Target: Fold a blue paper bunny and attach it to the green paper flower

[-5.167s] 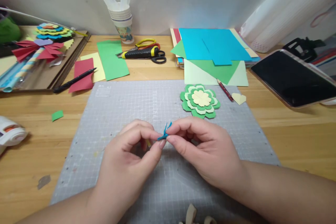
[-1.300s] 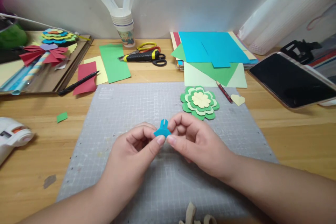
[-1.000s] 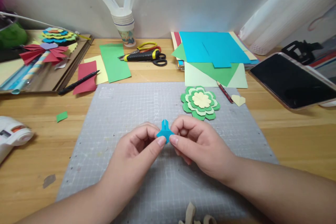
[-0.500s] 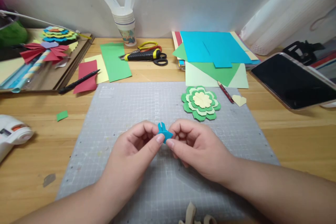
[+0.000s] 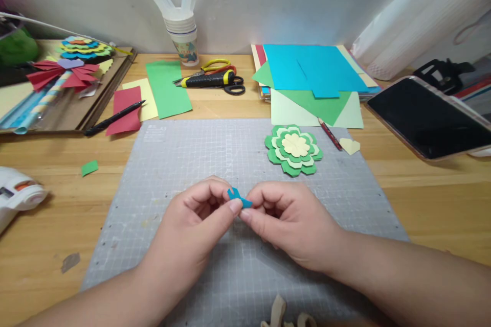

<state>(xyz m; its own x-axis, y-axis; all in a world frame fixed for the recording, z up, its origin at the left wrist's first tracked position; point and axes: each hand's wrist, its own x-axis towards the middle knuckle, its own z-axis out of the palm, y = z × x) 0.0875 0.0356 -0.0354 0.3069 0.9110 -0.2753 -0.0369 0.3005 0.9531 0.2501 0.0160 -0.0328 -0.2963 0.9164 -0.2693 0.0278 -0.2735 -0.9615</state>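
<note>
A small folded piece of blue paper (image 5: pixel 235 194) is pinched between both hands, above the middle of the grey cutting mat (image 5: pixel 184 158). My left hand (image 5: pixel 201 214) grips its left side between thumb and fingers. On the right end, my right hand (image 5: pixel 286 219) is closed with thumb and index finger at the paper's pointed tip. Fingers hide part of the piece. Beyond my right hand lies a layered paper flower (image 5: pixel 294 149) in green, pale green and cream, flat on the mat.
Behind the mat lie a utility knife (image 5: pixel 207 80), scissors (image 5: pixel 235 89), green paper (image 5: pixel 169 89) and a blue sheet (image 5: pixel 318 69) on a stack. A pencil (image 5: pixel 330 134) and cream heart (image 5: pixel 350 146) rest right, near a tablet (image 5: pixel 431 117). A paper cup stack (image 5: pixel 184 43) holds straws.
The blue paper has tilted and turned between my fingers, its upper part now lower and leaning left. My right fingers have shifted slightly; the things on the table stay put.
</note>
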